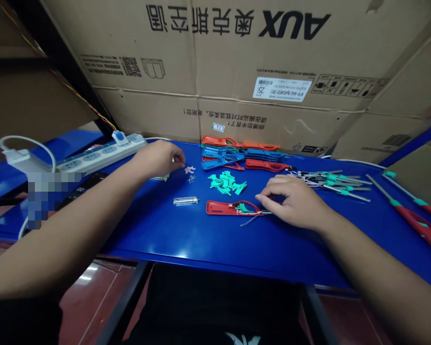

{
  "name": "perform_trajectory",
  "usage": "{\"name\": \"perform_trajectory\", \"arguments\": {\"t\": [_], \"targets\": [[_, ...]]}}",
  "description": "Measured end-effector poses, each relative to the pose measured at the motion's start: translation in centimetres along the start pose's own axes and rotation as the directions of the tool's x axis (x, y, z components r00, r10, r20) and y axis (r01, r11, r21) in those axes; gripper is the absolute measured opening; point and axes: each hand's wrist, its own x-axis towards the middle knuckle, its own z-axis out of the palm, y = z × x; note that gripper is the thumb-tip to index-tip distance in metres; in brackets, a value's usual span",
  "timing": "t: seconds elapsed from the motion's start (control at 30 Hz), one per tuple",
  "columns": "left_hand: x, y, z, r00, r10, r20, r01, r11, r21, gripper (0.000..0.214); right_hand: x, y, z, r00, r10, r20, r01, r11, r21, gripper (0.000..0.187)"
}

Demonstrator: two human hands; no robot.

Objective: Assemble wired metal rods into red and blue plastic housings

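Observation:
My left hand point(160, 158) is at the back left, fingers pinched together beside a small pile of pale clips point(189, 169). What the pinch holds, if anything, is too small to name. Just in front of that pile lie tiny metal pins point(191, 179). My right hand point(290, 199) is curled over the metal tube of an opened red lighter point(221, 208). A green trigger point(246, 207) and thin wires show inside its half-shell. Left of the lighter lies a clear fuel tank point(186, 201). Behind it sits a heap of loose green triggers point(227, 182).
Orange, blue and red lighter shells point(224, 152) are stacked at the back. Metal tubes with wires point(339, 183) lie beyond my right hand, and assembled red lighters point(416, 218) at far right. A power strip point(104, 152) runs along the left; a large cardboard box point(219, 62) stands behind.

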Motion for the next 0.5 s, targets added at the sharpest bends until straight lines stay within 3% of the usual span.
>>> {"name": "perform_trajectory", "arguments": {"t": [0.5], "targets": [[0.0, 1.8, 0.8, 0.989, -0.039, 0.142, 0.040, 0.999, -0.004, 0.021, 0.0, -0.2, 0.2, 0.997, 0.010, 0.082, -0.010, 1.000, -0.009, 0.025]]}}
